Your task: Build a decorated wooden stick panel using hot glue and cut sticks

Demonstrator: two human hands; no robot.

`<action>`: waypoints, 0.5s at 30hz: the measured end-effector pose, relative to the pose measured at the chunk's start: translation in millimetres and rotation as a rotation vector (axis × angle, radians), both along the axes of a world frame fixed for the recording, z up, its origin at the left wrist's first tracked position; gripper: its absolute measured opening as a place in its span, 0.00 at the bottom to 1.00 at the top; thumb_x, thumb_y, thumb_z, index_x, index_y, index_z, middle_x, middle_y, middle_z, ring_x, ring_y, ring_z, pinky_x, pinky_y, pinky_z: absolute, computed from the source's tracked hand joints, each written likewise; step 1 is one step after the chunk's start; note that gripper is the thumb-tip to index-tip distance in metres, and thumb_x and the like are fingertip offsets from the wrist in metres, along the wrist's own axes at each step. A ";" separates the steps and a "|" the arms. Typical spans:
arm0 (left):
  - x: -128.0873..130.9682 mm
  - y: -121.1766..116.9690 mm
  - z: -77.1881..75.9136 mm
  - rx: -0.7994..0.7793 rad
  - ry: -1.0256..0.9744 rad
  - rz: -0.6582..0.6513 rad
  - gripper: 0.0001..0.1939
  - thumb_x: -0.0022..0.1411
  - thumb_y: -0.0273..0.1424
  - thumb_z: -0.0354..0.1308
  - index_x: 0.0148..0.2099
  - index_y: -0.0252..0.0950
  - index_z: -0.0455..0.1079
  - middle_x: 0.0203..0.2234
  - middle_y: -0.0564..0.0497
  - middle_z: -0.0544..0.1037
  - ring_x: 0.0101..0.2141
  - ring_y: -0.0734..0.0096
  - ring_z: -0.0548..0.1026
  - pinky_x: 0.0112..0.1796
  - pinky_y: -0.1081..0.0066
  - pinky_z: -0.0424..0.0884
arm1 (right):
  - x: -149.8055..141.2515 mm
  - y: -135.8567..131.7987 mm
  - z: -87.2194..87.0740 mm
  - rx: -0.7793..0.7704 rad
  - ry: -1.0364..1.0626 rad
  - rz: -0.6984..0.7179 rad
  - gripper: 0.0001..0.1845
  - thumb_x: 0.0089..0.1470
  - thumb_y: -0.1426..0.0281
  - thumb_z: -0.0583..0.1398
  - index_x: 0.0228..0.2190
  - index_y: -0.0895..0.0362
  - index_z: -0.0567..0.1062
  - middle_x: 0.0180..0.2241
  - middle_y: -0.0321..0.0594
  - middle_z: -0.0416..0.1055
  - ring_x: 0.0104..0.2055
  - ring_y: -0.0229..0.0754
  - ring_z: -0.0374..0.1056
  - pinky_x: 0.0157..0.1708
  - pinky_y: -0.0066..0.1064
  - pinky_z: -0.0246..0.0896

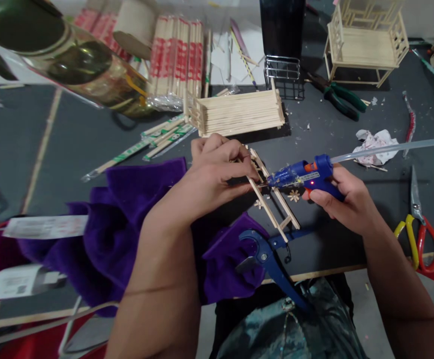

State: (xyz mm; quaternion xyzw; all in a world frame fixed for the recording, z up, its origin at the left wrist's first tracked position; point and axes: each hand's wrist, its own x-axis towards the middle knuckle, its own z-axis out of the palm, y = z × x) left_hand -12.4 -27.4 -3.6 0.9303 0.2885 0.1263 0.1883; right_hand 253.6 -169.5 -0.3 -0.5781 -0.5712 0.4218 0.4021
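Nearest my camera, the left forearm (164,284) leads to my left hand (220,164), pinching the stick frame (285,222) near the front edge of the tabletop (336,244); my right hand (347,199) grips the glue gun (316,175). Gluing seems in hand, though the joint is half hidden; next calls for steadiness.

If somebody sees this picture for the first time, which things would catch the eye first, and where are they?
Probably the blue glue gun in the right hand, its nozzle close to the stick frame at the left hand's fingers. Next, perhaps, the purple cloth bunched beside the left forearm, and the stick bench at the top right.
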 end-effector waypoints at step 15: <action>-1.7 1.3 -0.8 0.001 0.004 -0.023 0.14 0.75 0.39 0.57 0.38 0.45 0.82 0.40 0.48 0.78 0.46 0.56 0.68 0.52 0.54 0.58 | -2.0 0.3 -2.8 -0.038 0.012 0.027 0.21 0.68 0.54 0.63 0.51 0.57 0.75 0.41 0.43 0.78 0.41 0.41 0.73 0.33 0.29 0.65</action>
